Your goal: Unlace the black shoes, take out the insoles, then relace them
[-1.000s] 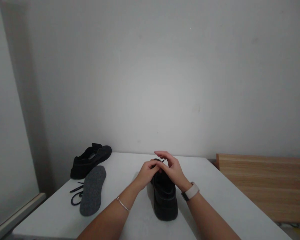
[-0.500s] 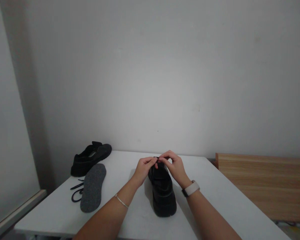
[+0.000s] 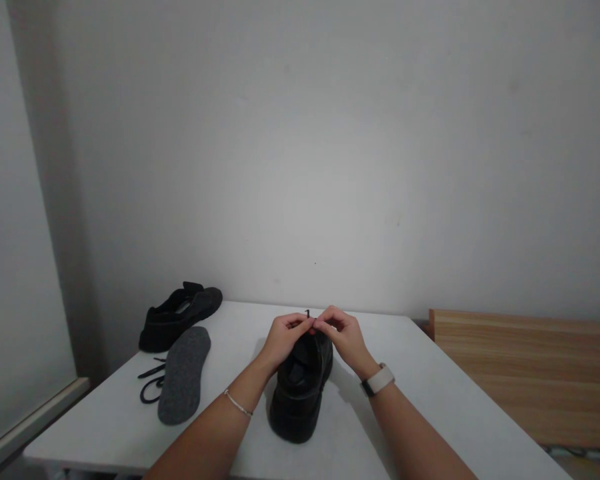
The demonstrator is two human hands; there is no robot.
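A black shoe (image 3: 297,393) stands on the white table with its heel toward me, toe pointing away and hidden behind my fingers. At its far end my left hand (image 3: 284,339) is closed in a pinch. My right hand (image 3: 346,339) is pinched too, its fingertips meeting the left ones. Between them a short dark end of shoelace (image 3: 307,313) sticks up; the rest of the lace is covered by my fingers. The opening of the shoe faces up below my hands.
Another black shoe (image 3: 180,317) lies at the table's back left. A grey felt insole (image 3: 185,377) and a loose black shoelace (image 3: 151,383) are in front of it. The white table (image 3: 420,400) reaches the wall; a wooden board (image 3: 520,373) stands beyond its right edge.
The shoe has turned, its heel swinging left and toward me. My hands stay pinched together at its far end, and a lace end now shows above the fingers.
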